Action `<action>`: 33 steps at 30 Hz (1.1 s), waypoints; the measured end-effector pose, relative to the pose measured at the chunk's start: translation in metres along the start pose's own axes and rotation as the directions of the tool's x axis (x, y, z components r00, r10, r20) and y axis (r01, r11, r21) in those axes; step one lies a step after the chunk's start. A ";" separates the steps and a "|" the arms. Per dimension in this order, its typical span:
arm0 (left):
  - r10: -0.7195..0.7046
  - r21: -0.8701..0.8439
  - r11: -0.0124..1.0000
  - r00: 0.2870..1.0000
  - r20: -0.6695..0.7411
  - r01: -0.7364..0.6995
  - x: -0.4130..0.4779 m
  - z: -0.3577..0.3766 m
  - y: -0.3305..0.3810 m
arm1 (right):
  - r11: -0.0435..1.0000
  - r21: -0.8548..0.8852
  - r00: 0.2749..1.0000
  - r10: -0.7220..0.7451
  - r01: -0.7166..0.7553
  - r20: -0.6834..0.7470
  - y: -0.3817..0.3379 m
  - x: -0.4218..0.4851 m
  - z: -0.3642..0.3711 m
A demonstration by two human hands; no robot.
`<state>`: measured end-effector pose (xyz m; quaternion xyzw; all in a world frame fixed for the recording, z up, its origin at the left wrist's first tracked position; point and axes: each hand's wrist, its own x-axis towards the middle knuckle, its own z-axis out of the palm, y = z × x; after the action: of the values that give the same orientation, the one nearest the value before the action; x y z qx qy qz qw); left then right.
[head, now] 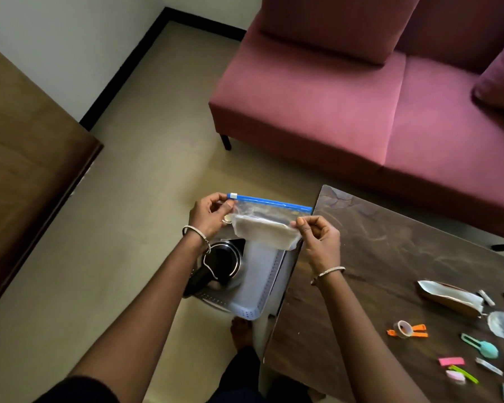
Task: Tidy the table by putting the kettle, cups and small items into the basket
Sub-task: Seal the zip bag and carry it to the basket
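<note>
While two hands, left hand (213,212) and right hand (317,228), pinch one zip bag (266,218), one kettle (221,263) sits in one basket (262,286).

Two hands hold a clear zip bag (266,226) with a blue seal above a pale basket (246,312). The left hand (211,213) pinches the slider end and the right hand (319,232) pinches the opposite edge. A black kettle (221,264) sits in the basket, just beside the dark table (390,257). A tape roll (403,328) and an orange clip (418,330) lie on the table.
</note>
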<state>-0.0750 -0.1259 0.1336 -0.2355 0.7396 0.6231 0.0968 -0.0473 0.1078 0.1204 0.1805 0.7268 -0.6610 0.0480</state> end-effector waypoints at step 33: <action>0.125 0.509 0.847 0.988 0.087 -0.152 0.102 -0.019 -0.104 | 0.869 0.144 0.879 0.475 -0.474 0.032 0.115 0.062 0.084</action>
<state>-0.1127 -0.1788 0.0017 -0.1314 0.8913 0.4143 0.1295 -0.0820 0.0454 -0.0177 0.3577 0.6095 -0.6804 0.1938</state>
